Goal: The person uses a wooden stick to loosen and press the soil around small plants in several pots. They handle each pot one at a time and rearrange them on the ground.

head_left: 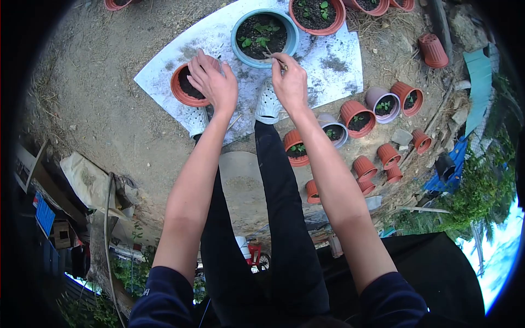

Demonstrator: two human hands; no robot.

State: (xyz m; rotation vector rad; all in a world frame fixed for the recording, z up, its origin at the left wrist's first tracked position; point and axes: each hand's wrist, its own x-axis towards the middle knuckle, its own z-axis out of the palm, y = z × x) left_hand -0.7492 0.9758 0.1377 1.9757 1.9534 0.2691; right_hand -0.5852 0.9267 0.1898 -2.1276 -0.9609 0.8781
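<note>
My left hand [214, 82] is over the right side of a terracotta-coloured pot [179, 87] filled with dark soil. Its fingers are stretched out and hold nothing. A thin brown stick [282, 64] is pinched in my right hand [290, 80], at the lower right rim of a round teal pot [237, 50]. Dark soil and several small green seedlings [262, 41] fill the teal pot. Both pots stand on a white, soil-stained sheet [331, 68] on the ground.
Beyond the teal pot, a larger orange pot [342, 21] holds seedlings. Several orange and pale purple pots [367, 95] stand at the right, some with seedlings. An orange pot [433, 50] lies on its side farther right. My feet in white perforated shoes [267, 104] touch the sheet's near edge.
</note>
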